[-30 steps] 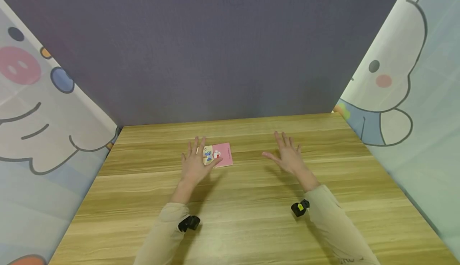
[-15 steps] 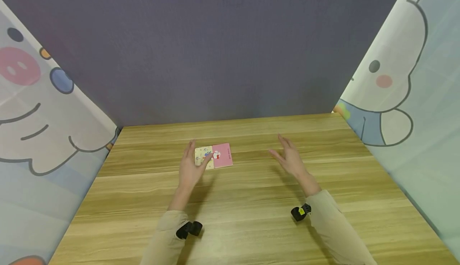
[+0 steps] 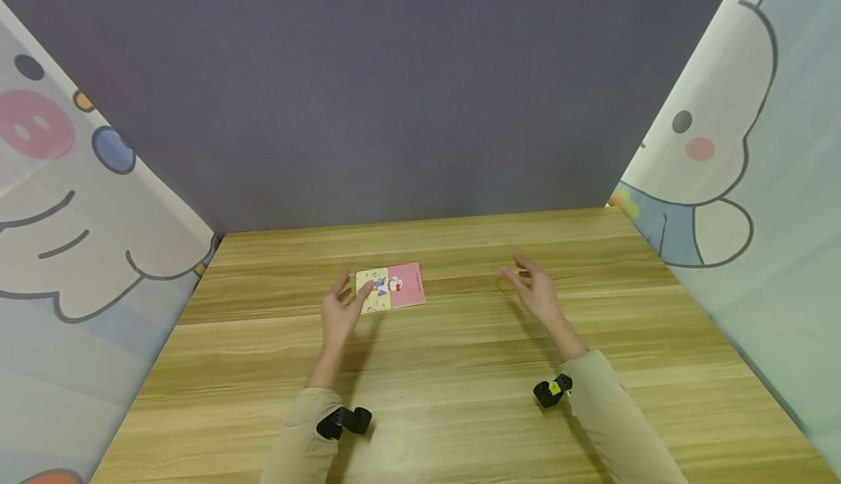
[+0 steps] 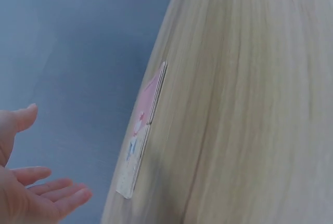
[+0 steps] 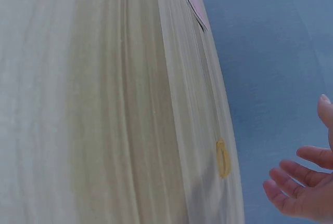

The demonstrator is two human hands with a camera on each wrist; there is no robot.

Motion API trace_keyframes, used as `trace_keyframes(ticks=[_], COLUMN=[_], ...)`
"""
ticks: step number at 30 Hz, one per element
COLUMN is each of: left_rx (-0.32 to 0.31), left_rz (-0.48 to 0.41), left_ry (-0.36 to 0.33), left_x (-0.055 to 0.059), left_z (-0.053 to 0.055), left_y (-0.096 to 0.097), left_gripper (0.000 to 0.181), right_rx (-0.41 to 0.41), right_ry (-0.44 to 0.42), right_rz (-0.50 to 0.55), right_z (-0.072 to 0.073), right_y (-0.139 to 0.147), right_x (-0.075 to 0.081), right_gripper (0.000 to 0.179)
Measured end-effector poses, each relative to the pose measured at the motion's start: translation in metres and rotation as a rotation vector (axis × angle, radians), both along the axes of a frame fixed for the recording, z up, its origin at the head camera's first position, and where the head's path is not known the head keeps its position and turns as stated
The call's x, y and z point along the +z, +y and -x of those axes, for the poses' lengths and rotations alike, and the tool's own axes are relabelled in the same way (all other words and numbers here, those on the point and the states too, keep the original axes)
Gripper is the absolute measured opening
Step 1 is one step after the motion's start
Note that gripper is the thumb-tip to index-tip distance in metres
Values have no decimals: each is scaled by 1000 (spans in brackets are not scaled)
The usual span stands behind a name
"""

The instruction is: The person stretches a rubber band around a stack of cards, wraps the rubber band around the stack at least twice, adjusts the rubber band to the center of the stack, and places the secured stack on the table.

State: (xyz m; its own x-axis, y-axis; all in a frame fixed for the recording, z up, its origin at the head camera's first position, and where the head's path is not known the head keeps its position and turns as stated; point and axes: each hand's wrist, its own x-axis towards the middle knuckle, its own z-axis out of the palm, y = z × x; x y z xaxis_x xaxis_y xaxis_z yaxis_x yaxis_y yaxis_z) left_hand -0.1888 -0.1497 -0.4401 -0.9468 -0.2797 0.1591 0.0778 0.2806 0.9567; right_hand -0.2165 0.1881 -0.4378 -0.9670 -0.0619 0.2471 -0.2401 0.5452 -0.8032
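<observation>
A small flat booklet (image 3: 409,285), one half pink and the other pale yellow with cartoon figures, lies on the wooden table. My left hand (image 3: 337,317) hovers at its left side, thumb overlapping the yellow half in the head view. In the left wrist view the fingers (image 4: 65,195) are loosely bent, apart from the booklet (image 4: 149,99), and hold nothing. Farther right, a thin yellow rubber band (image 5: 219,156) lies on the table. Beside it my right hand (image 3: 542,300) is raised with relaxed fingers and nothing in them; its thumb partly overlaps the band in the head view.
The wooden table (image 3: 447,382) ends at a dark grey upright panel (image 3: 420,104) behind. Cartoon-printed curtains flank both sides. A black camera (image 3: 344,422) is strapped to the left wrist, another black camera (image 3: 550,390) to the right.
Both hands have drawn back slightly towards the person, and their spread fingers have relaxed and bent. More of the booklet's yellow half shows, and the rubber band has come into view.
</observation>
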Motion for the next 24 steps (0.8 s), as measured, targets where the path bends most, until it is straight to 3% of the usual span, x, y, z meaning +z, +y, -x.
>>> trace_keyframes(ticks=[7, 17, 24], left_rx=[30, 74, 115], left_rz=[-83, -178, -197], left_ry=[-85, -173, -206], left_x=[-6, -14, -23], left_z=[3, 11, 17], left_y=[-6, -10, -9], left_gripper=[68, 71, 75], right_rx=[-12, -11, -19], right_ry=[-41, -101, -133], right_rz=[65, 40, 7], right_z=[3, 6, 13], right_y=[5, 10, 12], right_x=[-7, -11, -17], right_gripper=[48, 37, 33])
